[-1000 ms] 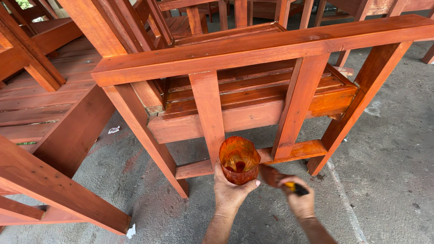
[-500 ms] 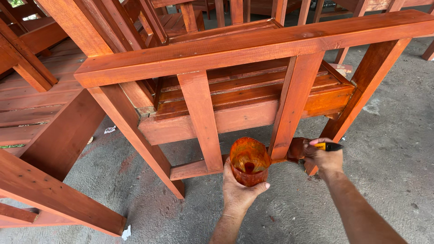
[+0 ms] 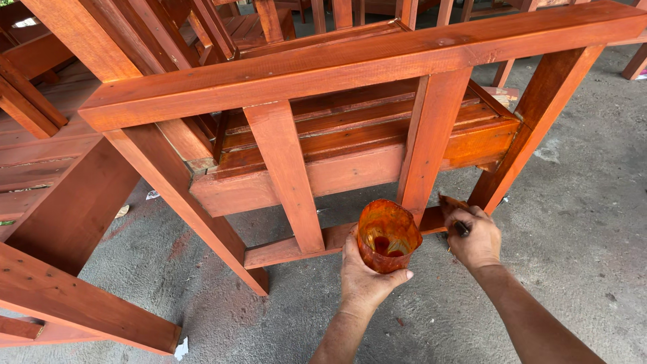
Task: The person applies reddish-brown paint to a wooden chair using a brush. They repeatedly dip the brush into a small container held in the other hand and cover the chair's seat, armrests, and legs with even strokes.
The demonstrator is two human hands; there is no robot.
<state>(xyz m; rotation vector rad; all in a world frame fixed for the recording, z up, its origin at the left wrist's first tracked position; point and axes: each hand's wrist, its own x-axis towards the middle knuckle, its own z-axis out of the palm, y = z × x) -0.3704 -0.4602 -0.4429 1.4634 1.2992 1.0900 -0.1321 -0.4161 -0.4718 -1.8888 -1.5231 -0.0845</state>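
Near the lower middle of the frame, my left hand point(image 3: 367, 280) was closed around a stain-smeared cup point(image 3: 386, 234), a little dark liquid at its bottom. To its right, my right hand point(image 3: 476, 237) had its grip shut on a brush point(image 3: 453, 210), bristles touching the low rail point(image 3: 337, 237) of the red-brown bench point(image 3: 364, 64). I judged the staining of that rail was under way; the next stroke called for working along it beside the slanted leg point(image 3: 532, 128). Two upright slats point(image 3: 286, 175) crowded the reach. More stained furniture point(image 3: 40, 94) stood at upper left, over a concrete floor point(image 3: 579, 222).
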